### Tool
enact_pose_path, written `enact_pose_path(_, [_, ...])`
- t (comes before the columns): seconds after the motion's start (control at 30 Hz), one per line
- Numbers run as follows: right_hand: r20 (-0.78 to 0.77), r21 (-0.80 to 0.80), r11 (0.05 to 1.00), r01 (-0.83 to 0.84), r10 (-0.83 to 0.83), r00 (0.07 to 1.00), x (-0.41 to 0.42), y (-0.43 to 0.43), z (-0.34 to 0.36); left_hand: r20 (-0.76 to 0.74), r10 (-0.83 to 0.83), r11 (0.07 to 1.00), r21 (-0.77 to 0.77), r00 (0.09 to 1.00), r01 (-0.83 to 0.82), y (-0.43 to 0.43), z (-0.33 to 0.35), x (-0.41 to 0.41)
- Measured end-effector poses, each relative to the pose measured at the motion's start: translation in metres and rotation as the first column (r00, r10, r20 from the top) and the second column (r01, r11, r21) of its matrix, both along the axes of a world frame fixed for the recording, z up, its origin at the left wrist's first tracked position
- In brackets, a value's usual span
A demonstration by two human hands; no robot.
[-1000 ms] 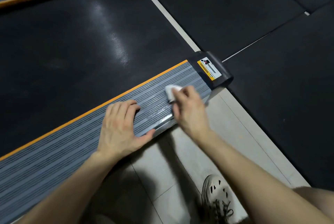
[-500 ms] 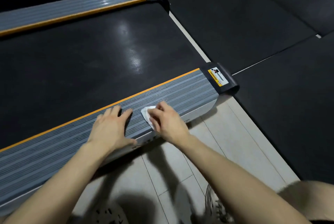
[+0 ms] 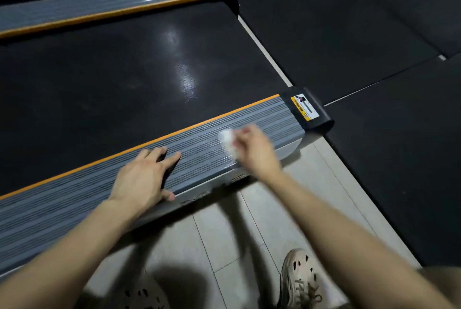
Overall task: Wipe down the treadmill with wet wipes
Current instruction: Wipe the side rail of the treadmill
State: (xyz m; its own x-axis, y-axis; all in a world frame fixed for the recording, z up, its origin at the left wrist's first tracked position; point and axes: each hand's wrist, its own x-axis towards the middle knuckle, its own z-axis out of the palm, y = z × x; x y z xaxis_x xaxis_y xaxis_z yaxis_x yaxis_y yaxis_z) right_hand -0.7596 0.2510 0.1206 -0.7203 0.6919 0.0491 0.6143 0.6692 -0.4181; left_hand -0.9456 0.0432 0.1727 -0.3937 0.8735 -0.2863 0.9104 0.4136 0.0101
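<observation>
Right hand (image 3: 254, 149) pinches a crumpled white wet wipe (image 3: 228, 143) against the grey ribbed treadmill side rail (image 3: 87, 199) near its black end cap (image 3: 316, 114); left hand (image 3: 142, 181) rests flat, fingers spread, on the rail's outer edge

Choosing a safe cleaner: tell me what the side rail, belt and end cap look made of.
Side rail: grey, ribbed with fine grooves, satin; plastic or coated metal, unclear. Belt: black, pebbled texture catching glare; likely rubber. End cap: black, smooth, rounded moulding; probably plastic.
</observation>
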Motion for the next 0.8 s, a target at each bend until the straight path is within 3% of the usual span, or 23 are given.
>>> enact_pose_path(0.03, [0.028, 0.053, 0.979, 0.195, -0.196, 0.98, 0.019, 0.038, 0.004, -0.002, 0.001, 1.0, 0.003, 1.0, -0.001, 0.0, -0.001, -0.001])
enact_pose_path(0.1, [-0.082, 0.055, 0.873, 0.485, -0.48, 0.873, 0.039, 0.077, 0.011, -0.007, 0.006, 1.0, 0.014, 1.0, -0.006, 0.0, -0.003, -0.001])
enact_pose_path(0.17, [-0.179, -0.085, 0.863, 0.499, -0.505, 0.844, 0.007, 0.036, 0.018, -0.003, 0.015, 1.0, 0.016, 1.0, -0.015, 0.001, -0.003, 0.0])
enact_pose_path(0.23, [-0.273, -0.224, 0.966, 0.126, -0.187, 0.944, -0.043, -0.048, 0.007, -0.007, 0.029, 0.999, 0.02, 1.0, -0.029, 0.0, -0.003, 0.0])
enact_pose_path(0.3, [-0.226, -0.17, 0.938, -0.303, 0.262, 0.938, -0.064, -0.105, -0.01, -0.004, 0.036, 0.999, 0.027, 0.999, -0.036, -0.001, -0.003, 0.0])
enact_pose_path(0.33, [-0.2, -0.124, 0.913, -0.389, 0.361, 0.911, -0.061, -0.095, -0.013, 0.005, 0.036, 0.999, 0.032, 0.999, -0.036, -0.002, -0.003, 0.0])
enact_pose_path(0.4, [-0.138, -0.025, 0.973, -0.231, 0.226, 0.964, -0.042, -0.022, -0.008, 0.013, 0.037, 0.998, 0.049, 0.999, -0.037, -0.002, -0.002, -0.001])
enact_pose_path(0.47, [-0.042, 0.054, 0.988, 0.147, -0.145, 0.989, -0.008, 0.06, 0.002, 0.013, 0.032, 0.998, 0.052, 0.999, -0.032, -0.002, -0.003, -0.003])
enact_pose_path(0.53, [-0.115, 0.032, 0.894, 0.447, -0.441, 0.89, 0.008, 0.1, 0.0, 0.018, 0.035, 0.998, 0.052, 0.999, -0.036, -0.003, -0.005, -0.004])
enact_pose_path(0.57, [-0.159, -0.013, 0.863, 0.505, -0.5, 0.851, -0.004, 0.088, 0.0, 0.023, 0.035, 0.998, 0.054, 0.999, -0.036, -0.003, -0.005, -0.005])
enact_pose_path(0.6, [-0.22, -0.043, 0.891, 0.451, -0.449, 0.866, -0.029, 0.061, -0.002, 0.027, 0.034, 0.998, 0.051, 0.999, -0.035, -0.003, -0.006, -0.005])
enact_pose_path(0.67, [-0.291, -0.104, 0.992, 0.071, -0.099, 0.951, -0.078, -0.02, -0.015, 0.022, 0.036, 0.998, 0.05, 0.999, -0.037, -0.004, -0.006, -0.005])
enact_pose_path(0.73, [-0.24, -0.072, 0.964, -0.254, 0.231, 0.943, -0.091, -0.059, -0.017, 0.014, 0.024, 0.998, 0.049, 1.0, -0.024, -0.001, -0.005, -0.003])
enact_pose_path(0.77, [-0.221, -0.059, 0.958, -0.28, 0.261, 0.94, -0.084, -0.04, -0.011, 0.012, 0.023, 0.998, 0.052, 1.0, -0.023, -0.001, -0.005, -0.003])
enact_pose_path(0.8, [-0.203, 0.001, 0.98, -0.198, 0.194, 0.96, -0.071, -0.007, -0.003, 0.013, 0.025, 0.998, 0.053, 1.0, -0.026, -0.001, -0.005, -0.004])
